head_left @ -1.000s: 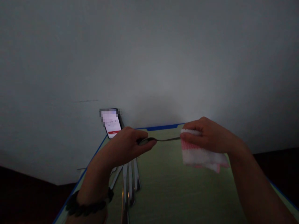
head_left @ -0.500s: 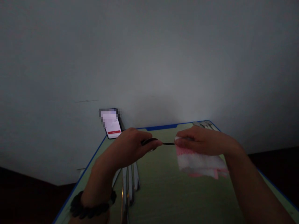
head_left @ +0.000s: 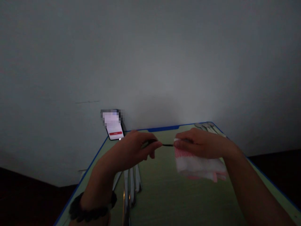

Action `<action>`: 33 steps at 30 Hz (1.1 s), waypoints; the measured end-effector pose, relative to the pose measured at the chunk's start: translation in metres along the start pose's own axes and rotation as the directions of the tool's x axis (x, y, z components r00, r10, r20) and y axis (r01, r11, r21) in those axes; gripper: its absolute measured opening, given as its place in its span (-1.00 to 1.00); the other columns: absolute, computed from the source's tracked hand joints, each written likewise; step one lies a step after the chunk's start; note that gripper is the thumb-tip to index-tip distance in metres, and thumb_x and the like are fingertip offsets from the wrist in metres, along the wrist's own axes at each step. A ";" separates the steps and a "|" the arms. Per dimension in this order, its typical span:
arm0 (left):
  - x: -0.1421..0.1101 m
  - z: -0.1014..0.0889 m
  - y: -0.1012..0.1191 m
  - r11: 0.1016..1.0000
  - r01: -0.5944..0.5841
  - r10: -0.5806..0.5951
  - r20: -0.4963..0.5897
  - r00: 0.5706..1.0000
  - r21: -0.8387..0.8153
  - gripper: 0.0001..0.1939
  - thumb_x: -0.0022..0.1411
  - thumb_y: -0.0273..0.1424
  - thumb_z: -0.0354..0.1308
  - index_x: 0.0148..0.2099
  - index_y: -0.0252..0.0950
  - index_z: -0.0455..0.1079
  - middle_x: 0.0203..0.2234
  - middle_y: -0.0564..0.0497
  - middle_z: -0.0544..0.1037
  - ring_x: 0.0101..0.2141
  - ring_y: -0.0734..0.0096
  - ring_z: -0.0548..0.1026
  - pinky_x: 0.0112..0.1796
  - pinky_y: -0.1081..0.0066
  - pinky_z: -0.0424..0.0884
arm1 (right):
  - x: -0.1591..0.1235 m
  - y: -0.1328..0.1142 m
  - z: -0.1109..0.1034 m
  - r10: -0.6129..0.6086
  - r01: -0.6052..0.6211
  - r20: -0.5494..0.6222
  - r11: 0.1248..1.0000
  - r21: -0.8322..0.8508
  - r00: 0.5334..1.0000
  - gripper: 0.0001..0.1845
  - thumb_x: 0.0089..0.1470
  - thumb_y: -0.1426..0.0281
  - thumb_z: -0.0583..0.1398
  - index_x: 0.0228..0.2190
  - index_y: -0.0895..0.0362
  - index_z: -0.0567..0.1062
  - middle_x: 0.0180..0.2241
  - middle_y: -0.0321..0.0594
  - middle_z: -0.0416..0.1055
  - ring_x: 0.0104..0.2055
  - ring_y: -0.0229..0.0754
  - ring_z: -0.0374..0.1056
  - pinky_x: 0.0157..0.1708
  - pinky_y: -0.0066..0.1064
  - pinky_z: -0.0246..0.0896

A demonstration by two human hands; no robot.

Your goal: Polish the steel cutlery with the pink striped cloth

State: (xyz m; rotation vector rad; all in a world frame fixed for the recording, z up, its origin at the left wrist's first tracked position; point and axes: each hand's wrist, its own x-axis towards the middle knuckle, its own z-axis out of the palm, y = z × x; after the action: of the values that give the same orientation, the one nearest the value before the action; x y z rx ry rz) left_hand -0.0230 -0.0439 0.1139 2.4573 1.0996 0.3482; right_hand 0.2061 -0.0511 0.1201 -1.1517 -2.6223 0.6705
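My left hand (head_left: 138, 146), a dark beaded bracelet on its wrist, pinches the bowl end of a metal spoon (head_left: 167, 145) between thumb and fingers. The spoon lies level above the table, its thin neck bare between my hands. My right hand (head_left: 199, 142) is closed on a white and pink cloth (head_left: 197, 164) that wraps the far part of the spoon and hides it. The cloth's loose end hangs below my fingers. Under my left forearm, several metal knives (head_left: 132, 188) lie side by side, handles toward me, partly covered by the arm.
A phone (head_left: 115, 127) with a lit screen leans against the grey wall (head_left: 160, 62) at the table's back left. Several spoons (head_left: 206, 126) lie at the back right corner, partly behind my right hand. The pale green table (head_left: 164, 197) has a blue edge.
My right hand and the cloth have shifted slightly left along the spoon, so less of its neck shows. My left hand keeps its hold with a small turn of the spoon's bowl.
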 end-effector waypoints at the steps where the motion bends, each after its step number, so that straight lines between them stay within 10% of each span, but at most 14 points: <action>1: 0.001 0.000 0.001 1.000 -0.007 0.007 0.003 1.000 -0.008 -0.67 0.28 -0.22 -0.13 -0.28 -0.29 0.38 -0.58 0.10 0.49 -0.56 0.58 0.40 -0.48 0.57 0.22 | 0.001 0.000 0.001 -0.001 0.001 -0.007 1.000 -0.008 1.000 -0.65 0.17 0.25 -0.07 -0.49 0.17 0.34 -0.55 -0.31 0.28 -0.52 -0.35 0.14 -0.52 -0.49 -0.06; 33: 0.006 0.005 0.011 0.994 0.007 -0.004 -0.022 1.000 0.109 -0.71 0.21 -0.24 -0.06 -0.37 -0.31 0.36 -0.66 0.12 0.37 -0.63 0.61 0.25 -0.59 0.57 0.06 | 0.001 0.001 0.002 -0.016 0.016 0.019 1.000 0.009 1.000 -0.64 0.15 0.24 -0.05 -0.52 0.17 0.34 -0.59 -0.34 0.24 -0.56 -0.36 0.08 -0.54 -0.50 -0.11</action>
State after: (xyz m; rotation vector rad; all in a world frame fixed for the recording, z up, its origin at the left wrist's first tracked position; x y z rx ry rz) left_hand -0.0105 -0.0475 0.1152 2.5508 1.1628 0.3219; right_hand 0.2053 -0.0502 0.1182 -1.1259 -2.6390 0.6928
